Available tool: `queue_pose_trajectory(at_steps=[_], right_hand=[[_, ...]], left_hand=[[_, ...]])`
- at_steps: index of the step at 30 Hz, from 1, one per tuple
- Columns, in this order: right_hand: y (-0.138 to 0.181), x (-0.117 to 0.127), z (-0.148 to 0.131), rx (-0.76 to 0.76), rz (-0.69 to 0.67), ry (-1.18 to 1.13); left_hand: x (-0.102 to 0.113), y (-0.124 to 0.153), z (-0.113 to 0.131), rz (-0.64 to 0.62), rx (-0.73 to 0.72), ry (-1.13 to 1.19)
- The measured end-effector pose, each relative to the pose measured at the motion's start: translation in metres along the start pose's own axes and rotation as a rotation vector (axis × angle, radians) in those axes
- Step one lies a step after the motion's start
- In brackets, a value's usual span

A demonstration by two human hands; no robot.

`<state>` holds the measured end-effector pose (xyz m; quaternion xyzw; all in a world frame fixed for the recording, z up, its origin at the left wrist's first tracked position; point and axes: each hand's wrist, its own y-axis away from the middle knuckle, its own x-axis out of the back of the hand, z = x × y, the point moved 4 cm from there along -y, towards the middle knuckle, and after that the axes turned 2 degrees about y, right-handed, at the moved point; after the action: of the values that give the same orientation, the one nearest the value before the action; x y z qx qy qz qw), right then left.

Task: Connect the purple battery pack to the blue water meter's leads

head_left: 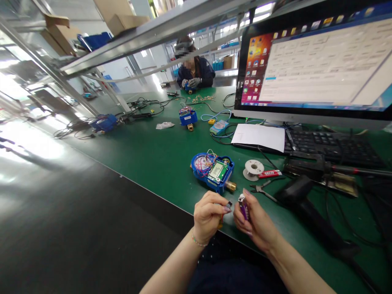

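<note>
Both hands are up close together over the near edge of the green table point(147, 155). Right hand point(255, 222) has its fingers wrapped around a small purple lighter with a metal top point(243, 205), held upright. Left hand point(210, 214) is pinching a tiny dark piece point(229, 203) between its fingers, just beside the lighter's top. Right behind them on the table sits an opened blue meter with an exposed circuit board and brass fitting point(213, 171), with a white solder spool point(253, 168) near it.
</note>
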<state>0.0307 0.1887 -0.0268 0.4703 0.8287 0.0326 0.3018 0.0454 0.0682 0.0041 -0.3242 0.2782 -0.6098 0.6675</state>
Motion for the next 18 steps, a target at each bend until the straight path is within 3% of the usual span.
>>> queue_pose_trajectory(at_steps=[18], right_hand=[[-0.002,0.007,0.012,-0.082,0.057,0.102]], left_hand=[[-0.002,0.003,-0.005,0.000,0.045,0.008]])
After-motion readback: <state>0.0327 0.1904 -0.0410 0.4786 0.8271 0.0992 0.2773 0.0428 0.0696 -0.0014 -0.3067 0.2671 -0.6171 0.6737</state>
